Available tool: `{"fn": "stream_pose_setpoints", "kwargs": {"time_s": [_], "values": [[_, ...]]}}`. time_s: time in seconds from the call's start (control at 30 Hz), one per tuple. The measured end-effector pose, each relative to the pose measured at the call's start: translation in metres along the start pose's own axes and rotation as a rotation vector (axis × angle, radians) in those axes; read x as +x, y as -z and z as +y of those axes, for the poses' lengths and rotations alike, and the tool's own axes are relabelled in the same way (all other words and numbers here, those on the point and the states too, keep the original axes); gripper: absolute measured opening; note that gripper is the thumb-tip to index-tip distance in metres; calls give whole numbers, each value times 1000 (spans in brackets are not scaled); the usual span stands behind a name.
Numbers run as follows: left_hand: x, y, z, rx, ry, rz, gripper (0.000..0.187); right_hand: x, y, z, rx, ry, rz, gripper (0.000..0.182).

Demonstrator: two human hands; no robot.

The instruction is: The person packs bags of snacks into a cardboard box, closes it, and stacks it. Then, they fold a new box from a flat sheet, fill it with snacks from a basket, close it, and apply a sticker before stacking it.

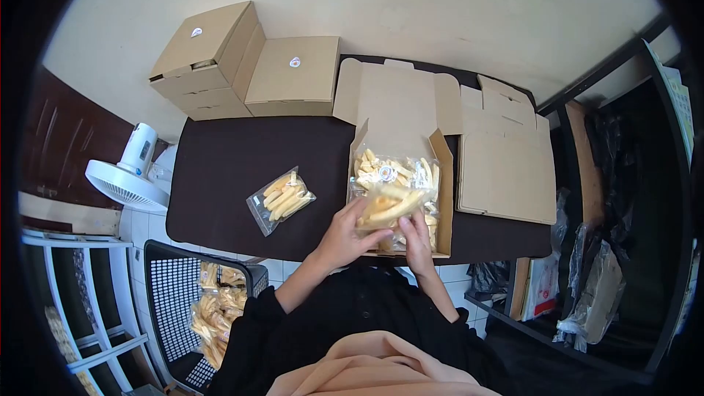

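Note:
Between my two hands is a clear bag of pale yellow snack sticks, held over the near part of an open cardboard box. My left hand grips the bag's left side, and my right hand grips its lower right side. Inside the box lie more bags of snack sticks, one with a round sticker; the held bag and my hands hide part of them. The box lid stands folded back toward the wall. Another bag of snack sticks lies on the dark tabletop, left of the box.
Closed cardboard boxes with round stickers stand at the back left. Flattened cardboard boxes are stacked at the right. A black basket of bagged snacks is below left, near a white fan. A rack stands at right.

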State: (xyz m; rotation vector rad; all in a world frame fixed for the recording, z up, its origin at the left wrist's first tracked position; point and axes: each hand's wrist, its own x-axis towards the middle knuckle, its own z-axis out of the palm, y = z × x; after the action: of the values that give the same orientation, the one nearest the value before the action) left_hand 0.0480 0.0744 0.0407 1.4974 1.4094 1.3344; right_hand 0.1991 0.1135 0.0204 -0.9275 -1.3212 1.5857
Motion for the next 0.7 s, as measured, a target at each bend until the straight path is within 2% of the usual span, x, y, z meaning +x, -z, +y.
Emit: {"fn": "stream_pose_setpoints", "kwargs": {"time_s": [0.07, 0.1, 0.17, 0.2, 0.23, 0.3, 0.33, 0.37, 0.43, 0.47, 0.5, 0.57, 0.6, 0.63, 0.67, 0.7], "values": [[-4, 11, 0, 177, -156, 113, 43, 1, 3, -1, -180, 65, -29, 42], [-6, 23, -3, 473, -330, 146, 42, -1, 6, -4, -181, 62, -19, 42], [-12, 42, -9, 676, -431, 126, 48, -6, 10, -9, 604, -374, -83, 44], [-13, 49, -6, 721, -413, 96, 42, -8, 9, -13, 730, -428, -201, 46], [-13, 50, -7, 717, -418, 93, 42, -12, 6, -15, 730, -424, -196, 46], [-13, 50, -7, 788, -584, -13, 38, -21, -5, -20, 300, -377, -174, 47], [-14, 47, -10, 787, -625, -37, 34, -21, -11, -35, 111, -486, -76, 47], [-11, 45, -11, 782, -628, -41, 34, -22, -8, -30, 111, -486, -69, 47], [5, 41, -9, 816, -647, 2, 37, -21, 8, -13, 182, -325, 58, 47], [14, 42, -5, 825, -550, -93, 63, -14, 20, -12, 146, -184, 129, 48], [22, 41, 3, 826, -551, -95, 63, -7, 36, -22, 40, -55, 139, 50], [40, 35, 19, 312, -321, -97, 92, 4, 70, -60, 95, -145, -67, 55], [46, 35, 11, 158, -302, -267, 106, 8, 84, -79, 63, -165, -216, 56], [46, 26, 9, -124, -114, -480, 107, 11, 92, -95, 28, -184, -364, 58], [44, 17, 12, -435, 25, -656, 107, 14, 95, -104, 25, -180, -363, 58], [45, 9, 24, -747, 171, -825, 106, 16, 96, -111, -16, -211, -447, 57]]}}
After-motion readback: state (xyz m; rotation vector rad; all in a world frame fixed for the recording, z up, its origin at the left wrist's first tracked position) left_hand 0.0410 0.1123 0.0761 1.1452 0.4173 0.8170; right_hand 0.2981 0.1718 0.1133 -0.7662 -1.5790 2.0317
